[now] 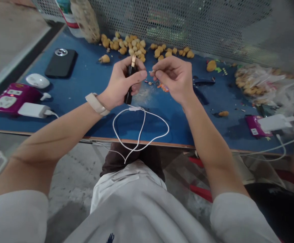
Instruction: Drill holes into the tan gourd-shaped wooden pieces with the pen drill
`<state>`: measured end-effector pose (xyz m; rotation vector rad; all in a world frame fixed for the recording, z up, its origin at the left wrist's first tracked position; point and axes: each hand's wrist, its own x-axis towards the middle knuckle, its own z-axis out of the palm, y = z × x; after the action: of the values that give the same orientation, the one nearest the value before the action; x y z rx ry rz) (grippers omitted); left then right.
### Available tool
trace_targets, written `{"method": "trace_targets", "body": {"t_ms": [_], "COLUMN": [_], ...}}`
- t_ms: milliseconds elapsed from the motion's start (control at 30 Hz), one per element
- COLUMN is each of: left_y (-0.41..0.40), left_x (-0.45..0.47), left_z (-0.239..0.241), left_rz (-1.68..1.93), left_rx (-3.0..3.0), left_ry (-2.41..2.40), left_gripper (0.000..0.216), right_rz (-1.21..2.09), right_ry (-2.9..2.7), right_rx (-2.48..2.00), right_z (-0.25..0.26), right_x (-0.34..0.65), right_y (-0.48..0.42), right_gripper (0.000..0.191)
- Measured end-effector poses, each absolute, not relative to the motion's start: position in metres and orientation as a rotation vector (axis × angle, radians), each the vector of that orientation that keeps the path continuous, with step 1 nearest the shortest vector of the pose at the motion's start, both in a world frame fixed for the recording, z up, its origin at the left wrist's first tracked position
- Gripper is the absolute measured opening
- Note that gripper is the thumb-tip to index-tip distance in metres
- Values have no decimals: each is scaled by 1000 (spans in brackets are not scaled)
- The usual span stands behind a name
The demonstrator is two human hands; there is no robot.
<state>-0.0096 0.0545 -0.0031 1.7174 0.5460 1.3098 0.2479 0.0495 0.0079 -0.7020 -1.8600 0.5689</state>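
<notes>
My left hand [124,82] is shut around a black cylindrical tool [129,84] with a gold-coloured tip [133,61] pointing up. My right hand [173,79] is close beside it, pinching a small pale piece [151,72] between finger and thumb. A thin white cable [142,133] loops from near the tool's lower end and hangs over the table edge. Below my hands, small orange bits [163,87] and pale dust lie on the blue tabletop [91,81]. A pile of tan rounded lumps [129,45] sits just beyond my hands.
A black phone [61,62], a white oval object [37,80] and a purple power strip [14,98] with a white charger lie to the left. A plastic bag of tan pieces [253,84] and another purple strip [255,125] lie to the right. Perforated metal mesh [187,23] stands behind.
</notes>
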Motion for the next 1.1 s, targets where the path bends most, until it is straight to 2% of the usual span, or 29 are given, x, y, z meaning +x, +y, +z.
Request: {"method": "trace_targets", "body": {"t_ms": [100, 300, 467, 700, 900, 1100], "left_y": [47, 28, 20, 24, 24, 17], "left_x": [-7, -5, -3, -4, -4, -3], "left_z": [1, 8, 13, 12, 12, 16], "left_rz": [1391, 1465, 1630, 1671, 1651, 1621], "left_rx": [1786, 1921, 1946, 1980, 1979, 1969], "left_ry": [499, 486, 342, 194, 264, 374], "left_gripper": [93, 85, 71, 52, 56, 68], "right_rz": [551, 491, 455, 438, 392, 411], "right_ry": [-1802, -1766, -1729, -1716, -1713, -1724], "right_rx": [-691, -723, -780, -859, -702, -759], "right_z": [13, 31, 35, 32, 29, 28], "right_x": [238, 237, 239, 239, 243, 246], "right_y": [36, 7, -2, 4, 9, 14], "right_gripper": [80, 64, 57, 58, 61, 62]}}
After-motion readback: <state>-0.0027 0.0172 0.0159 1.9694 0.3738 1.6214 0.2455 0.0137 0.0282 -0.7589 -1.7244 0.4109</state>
